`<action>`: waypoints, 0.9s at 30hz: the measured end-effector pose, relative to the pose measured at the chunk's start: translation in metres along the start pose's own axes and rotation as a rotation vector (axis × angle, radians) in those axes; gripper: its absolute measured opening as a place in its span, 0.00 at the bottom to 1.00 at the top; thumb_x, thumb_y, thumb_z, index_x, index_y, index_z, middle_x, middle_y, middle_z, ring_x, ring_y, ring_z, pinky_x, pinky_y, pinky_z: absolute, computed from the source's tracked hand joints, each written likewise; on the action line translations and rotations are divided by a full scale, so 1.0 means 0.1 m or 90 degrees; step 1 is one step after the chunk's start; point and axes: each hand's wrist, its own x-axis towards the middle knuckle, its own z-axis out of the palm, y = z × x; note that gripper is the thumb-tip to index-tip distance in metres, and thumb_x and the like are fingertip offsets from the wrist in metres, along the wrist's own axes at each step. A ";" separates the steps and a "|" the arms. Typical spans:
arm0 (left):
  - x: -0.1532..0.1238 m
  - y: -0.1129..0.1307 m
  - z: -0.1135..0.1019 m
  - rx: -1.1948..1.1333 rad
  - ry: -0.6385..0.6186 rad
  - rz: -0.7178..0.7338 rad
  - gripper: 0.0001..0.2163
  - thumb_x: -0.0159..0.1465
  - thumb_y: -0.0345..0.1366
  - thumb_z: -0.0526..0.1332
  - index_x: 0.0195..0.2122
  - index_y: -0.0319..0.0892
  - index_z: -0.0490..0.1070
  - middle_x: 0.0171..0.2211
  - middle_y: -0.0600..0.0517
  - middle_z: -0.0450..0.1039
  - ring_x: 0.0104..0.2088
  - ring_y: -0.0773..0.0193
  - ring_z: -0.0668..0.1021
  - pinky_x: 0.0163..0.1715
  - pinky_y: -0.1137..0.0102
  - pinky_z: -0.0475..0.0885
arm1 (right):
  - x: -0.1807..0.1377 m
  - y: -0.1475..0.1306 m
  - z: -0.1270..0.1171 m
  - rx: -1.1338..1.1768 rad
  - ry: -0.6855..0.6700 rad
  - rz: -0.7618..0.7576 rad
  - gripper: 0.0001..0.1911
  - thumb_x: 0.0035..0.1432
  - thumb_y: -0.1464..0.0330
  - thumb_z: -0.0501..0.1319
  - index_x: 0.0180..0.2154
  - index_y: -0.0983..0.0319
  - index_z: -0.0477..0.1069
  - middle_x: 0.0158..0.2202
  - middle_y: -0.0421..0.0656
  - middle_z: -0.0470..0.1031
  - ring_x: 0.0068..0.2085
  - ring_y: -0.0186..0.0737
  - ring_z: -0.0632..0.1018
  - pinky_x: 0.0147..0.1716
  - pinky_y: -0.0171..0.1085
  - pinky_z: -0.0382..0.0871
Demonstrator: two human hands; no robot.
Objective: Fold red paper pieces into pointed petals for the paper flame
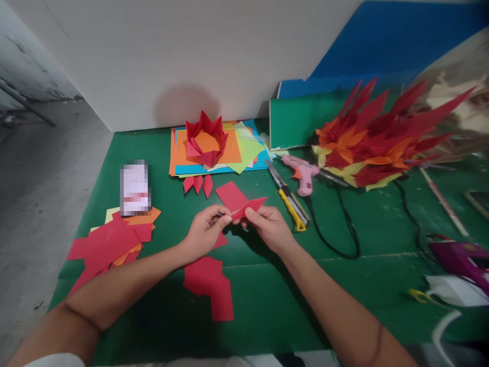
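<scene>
Between my two hands is a small piece of folded red paper (255, 204), its pointed end toward the right. My left hand (207, 229) pinches its left end between thumb and fingertips. My right hand (272, 227) grips it near the middle, thumb on top. Just behind my hands lies a flat red paper rectangle (230, 195). Several small folded red pieces (197, 185) rest in a row beyond it. Loose red sheets (210, 285) are spread on the table in front of my hands.
A red folded-paper ring (206, 140) sits on stacked coloured paper (177, 150). To the right are a yellow cutter knife (288, 199), a pink glue gun (303, 173) with a black cord, and a large red-orange paper flame piece (385, 135). More paper (110, 242) lies left on the green table (267, 316).
</scene>
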 end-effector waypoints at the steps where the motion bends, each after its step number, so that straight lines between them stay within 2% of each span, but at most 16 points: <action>1: 0.00 0.00 0.00 -0.011 0.000 -0.007 0.16 0.61 0.49 0.59 0.31 0.40 0.66 0.22 0.58 0.63 0.20 0.74 0.64 0.21 0.77 0.61 | 0.00 0.00 -0.01 0.015 -0.023 0.005 0.18 0.54 0.54 0.62 0.27 0.62 0.78 0.24 0.42 0.76 0.26 0.33 0.71 0.29 0.34 0.67; 5: 0.01 -0.03 -0.03 -0.029 0.014 -0.019 0.18 0.59 0.52 0.59 0.31 0.40 0.65 0.20 0.59 0.60 0.19 0.75 0.61 0.19 0.78 0.58 | 0.02 -0.02 -0.05 0.040 -0.068 0.000 0.22 0.56 0.51 0.59 0.28 0.61 0.78 0.26 0.44 0.77 0.27 0.35 0.72 0.31 0.36 0.69; 8: 0.03 -0.05 -0.06 -0.021 0.033 -0.018 0.17 0.59 0.51 0.59 0.31 0.40 0.65 0.21 0.59 0.59 0.19 0.75 0.60 0.18 0.78 0.57 | 0.02 -0.05 -0.11 -0.004 -0.009 -0.050 0.22 0.57 0.50 0.57 0.28 0.60 0.78 0.26 0.43 0.77 0.28 0.35 0.74 0.31 0.35 0.69; 12: 0.04 -0.06 -0.08 0.016 0.046 0.012 0.14 0.61 0.47 0.59 0.31 0.40 0.65 0.22 0.58 0.61 0.20 0.74 0.62 0.20 0.78 0.59 | 0.02 -0.07 -0.13 -0.116 0.053 -0.100 0.16 0.47 0.54 0.68 0.30 0.59 0.78 0.27 0.41 0.79 0.29 0.38 0.76 0.32 0.37 0.71; 15: 0.03 -0.06 -0.06 0.050 0.034 0.046 0.12 0.62 0.44 0.58 0.30 0.40 0.66 0.24 0.57 0.63 0.23 0.73 0.65 0.23 0.77 0.62 | 0.01 -0.05 -0.10 -0.186 0.074 -0.108 0.14 0.51 0.56 0.65 0.24 0.60 0.77 0.24 0.42 0.78 0.26 0.37 0.75 0.29 0.36 0.69; 18: 0.02 -0.05 -0.05 0.059 0.022 0.062 0.10 0.62 0.42 0.57 0.30 0.40 0.66 0.25 0.55 0.65 0.24 0.72 0.67 0.25 0.77 0.63 | 0.01 0.00 -0.08 -0.159 0.079 -0.120 0.15 0.53 0.57 0.64 0.22 0.60 0.77 0.23 0.42 0.77 0.25 0.36 0.74 0.27 0.35 0.68; 22: 0.01 -0.07 -0.06 0.070 0.025 0.066 0.10 0.63 0.42 0.57 0.31 0.40 0.66 0.25 0.55 0.66 0.24 0.72 0.67 0.24 0.76 0.63 | 0.01 0.00 -0.09 -0.124 0.063 -0.113 0.14 0.53 0.57 0.63 0.25 0.60 0.77 0.24 0.41 0.77 0.27 0.36 0.75 0.30 0.35 0.70; 24: 0.01 -0.09 -0.08 0.115 0.028 0.098 0.10 0.64 0.41 0.57 0.31 0.40 0.67 0.26 0.54 0.67 0.25 0.71 0.68 0.25 0.76 0.63 | 0.00 -0.04 -0.08 -0.135 0.065 -0.115 0.11 0.50 0.58 0.66 0.29 0.59 0.78 0.26 0.41 0.78 0.27 0.35 0.75 0.30 0.35 0.71; 27: 0.01 -0.11 -0.09 0.176 0.018 0.164 0.10 0.65 0.40 0.57 0.31 0.40 0.69 0.28 0.52 0.69 0.26 0.70 0.68 0.26 0.75 0.63 | 0.00 -0.10 -0.05 -0.172 0.098 -0.126 0.08 0.48 0.61 0.67 0.28 0.59 0.78 0.25 0.41 0.77 0.24 0.34 0.73 0.25 0.34 0.69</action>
